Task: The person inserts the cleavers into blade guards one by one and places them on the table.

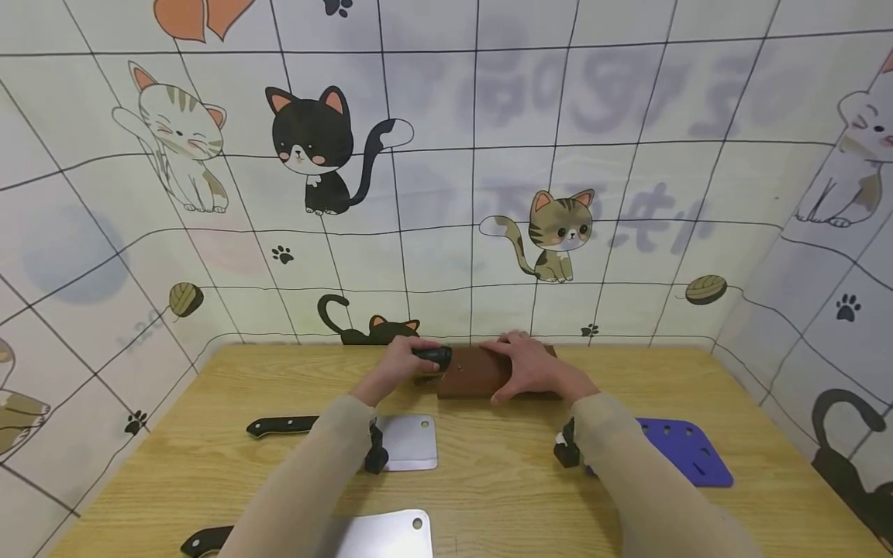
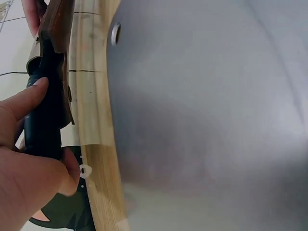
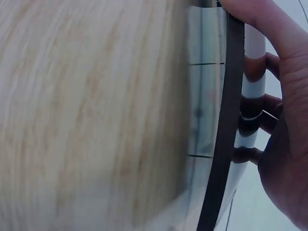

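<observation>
A brown wooden knife block [image 1: 474, 376] lies flat at the far edge of the table. My left hand [image 1: 401, 364] grips a black knife handle [image 1: 434, 356] right at the block's left end; the blade is hidden. In the left wrist view, thumb and fingers wrap that handle [image 2: 43, 120], which meets the block [image 2: 57, 24]. My right hand [image 1: 530, 368] lies over the block's right part. In the right wrist view its fingers [image 3: 262, 108] curl round the block's dark edge [image 3: 230, 96].
A cleaver [image 1: 412, 442] with a black handle [image 1: 282, 425] lies mid-table under my left forearm. A second cleaver [image 1: 384, 535] lies at the near edge. A blue board with holes [image 1: 687, 449] lies on the right. Cat-patterned walls enclose the wooden table [image 1: 502, 480].
</observation>
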### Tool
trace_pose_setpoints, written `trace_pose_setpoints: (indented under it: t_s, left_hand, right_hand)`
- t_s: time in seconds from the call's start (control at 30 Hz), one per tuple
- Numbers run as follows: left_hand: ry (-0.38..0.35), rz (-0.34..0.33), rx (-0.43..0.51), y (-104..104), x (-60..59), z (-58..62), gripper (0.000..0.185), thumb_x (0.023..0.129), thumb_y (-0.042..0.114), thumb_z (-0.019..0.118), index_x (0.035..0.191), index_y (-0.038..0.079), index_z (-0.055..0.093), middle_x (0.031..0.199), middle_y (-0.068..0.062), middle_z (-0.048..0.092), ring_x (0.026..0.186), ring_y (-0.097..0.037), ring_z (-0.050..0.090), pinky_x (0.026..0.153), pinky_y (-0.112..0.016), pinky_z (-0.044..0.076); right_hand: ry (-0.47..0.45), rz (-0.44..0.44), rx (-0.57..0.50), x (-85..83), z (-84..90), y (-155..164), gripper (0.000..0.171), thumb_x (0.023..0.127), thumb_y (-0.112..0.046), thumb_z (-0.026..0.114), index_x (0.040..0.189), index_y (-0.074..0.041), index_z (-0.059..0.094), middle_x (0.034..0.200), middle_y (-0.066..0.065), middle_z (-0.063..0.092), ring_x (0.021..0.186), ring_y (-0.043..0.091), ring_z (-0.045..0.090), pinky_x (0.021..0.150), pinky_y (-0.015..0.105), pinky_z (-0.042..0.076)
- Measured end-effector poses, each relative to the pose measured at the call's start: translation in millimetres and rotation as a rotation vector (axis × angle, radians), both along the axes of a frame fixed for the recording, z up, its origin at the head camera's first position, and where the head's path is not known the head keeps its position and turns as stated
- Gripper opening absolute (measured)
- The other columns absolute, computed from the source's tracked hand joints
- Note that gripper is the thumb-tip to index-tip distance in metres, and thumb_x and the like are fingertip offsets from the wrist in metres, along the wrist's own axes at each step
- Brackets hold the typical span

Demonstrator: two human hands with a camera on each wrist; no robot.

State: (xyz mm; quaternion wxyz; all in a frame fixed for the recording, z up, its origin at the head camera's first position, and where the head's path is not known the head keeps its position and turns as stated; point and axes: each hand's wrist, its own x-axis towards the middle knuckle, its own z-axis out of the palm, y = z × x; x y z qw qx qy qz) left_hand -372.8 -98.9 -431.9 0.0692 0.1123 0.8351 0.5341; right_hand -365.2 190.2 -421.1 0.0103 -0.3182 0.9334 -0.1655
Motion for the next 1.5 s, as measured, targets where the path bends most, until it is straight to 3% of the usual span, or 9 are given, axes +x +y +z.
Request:
trace_pose_setpoints:
  t_s: [0.17, 0.37, 0.5, 0.63, 0.8, 1.0, 1.3, 1.5]
  left_hand:
    - [0.023, 0.002, -0.074, 3, -3.4, -3.6, 0.042, 0.085, -0.001, 0.080, 0.126, 0.006, 0.074, 0.126, -0.018, 0.062, 0.109, -0.030, 0.060, 0.090, -0.038, 0.049]
    - [0.022, -0.024, -0.108, 1, -5.8, -5.7, 0.043, 0.084, -0.006, 0.077, 0.126, 0.003, 0.073, 0.129, -0.022, 0.061, 0.110, -0.031, 0.058, 0.086, -0.036, 0.049]
    - [0.069, -0.048, -0.157, -12, -7.4, -5.7, 0.042, 0.087, -0.004, 0.075, 0.128, 0.002, 0.071, 0.130, -0.019, 0.061, 0.110, -0.031, 0.057, 0.086, -0.036, 0.048]
    - [0.111, -0.014, -0.164, -35, -3.6, 1.7, 0.041, 0.090, 0.002, 0.076, 0.130, 0.001, 0.070, 0.129, -0.017, 0.064, 0.114, -0.035, 0.056, 0.088, -0.043, 0.049]
    - [0.106, -0.009, -0.062, -60, 9.8, 13.1, 0.042, 0.094, 0.006, 0.073, 0.135, -0.001, 0.066, 0.134, -0.019, 0.062, 0.123, -0.040, 0.053, 0.094, -0.050, 0.049]
    - [0.121, -0.036, -0.035, -85, 39.6, 29.7, 0.040, 0.097, 0.013, 0.072, 0.136, 0.005, 0.066, 0.134, -0.013, 0.063, 0.124, -0.036, 0.052, 0.094, -0.049, 0.046]
    - [0.162, -0.071, -0.075, -130, 76.7, 32.7, 0.042, 0.095, 0.016, 0.075, 0.135, 0.005, 0.067, 0.134, -0.013, 0.064, 0.121, -0.038, 0.053, 0.097, -0.045, 0.046]
    - [0.151, -0.088, -0.062, -161, 94.2, 26.0, 0.048, 0.092, 0.011, 0.078, 0.135, -0.004, 0.063, 0.137, -0.026, 0.059, 0.124, -0.045, 0.053, 0.102, -0.046, 0.047]
  right_hand:
    - [-0.021, -0.002, 0.012, -4.5, -7.4, -1, 0.107, 0.064, -0.054, 0.090, 0.154, -0.014, 0.048, 0.142, 0.022, 0.048, 0.131, 0.044, 0.042, 0.100, 0.065, 0.039]
    - [-0.055, 0.013, 0.045, -7.9, -8.8, -4, 0.108, 0.068, -0.052, 0.089, 0.156, -0.008, 0.043, 0.151, 0.023, 0.044, 0.138, 0.050, 0.037, 0.106, 0.069, 0.031]
    - [-0.071, 0.007, 0.053, -6.4, -5.6, 1, 0.110, 0.071, -0.053, 0.089, 0.157, -0.006, 0.040, 0.156, 0.024, 0.039, 0.143, 0.050, 0.033, 0.110, 0.069, 0.027]
    - [-0.115, -0.006, -0.054, 3.6, 3.2, 13, 0.107, 0.074, -0.046, 0.090, 0.157, -0.002, 0.039, 0.158, 0.026, 0.036, 0.146, 0.052, 0.026, 0.112, 0.069, 0.023]
    - [-0.152, 0.004, -0.156, 25.4, 12.3, 35, 0.100, 0.080, -0.037, 0.088, 0.156, 0.002, 0.037, 0.158, 0.026, 0.036, 0.145, 0.050, 0.028, 0.112, 0.067, 0.026]
    - [-0.134, -0.007, -0.170, 56.3, 19.8, 70, 0.096, 0.081, -0.032, 0.088, 0.156, 0.002, 0.038, 0.157, 0.027, 0.038, 0.142, 0.051, 0.033, 0.109, 0.068, 0.030]
    - [-0.095, -0.037, -0.147, 93.7, 21.7, 126, 0.095, 0.077, -0.034, 0.089, 0.151, 0.004, 0.044, 0.148, 0.031, 0.046, 0.133, 0.057, 0.042, 0.098, 0.070, 0.039]
    - [-0.154, -0.054, -0.096, 107.8, 9.9, 164, 0.097, 0.072, -0.034, 0.093, 0.147, 0.006, 0.047, 0.143, 0.033, 0.049, 0.128, 0.060, 0.043, 0.095, 0.072, 0.039]
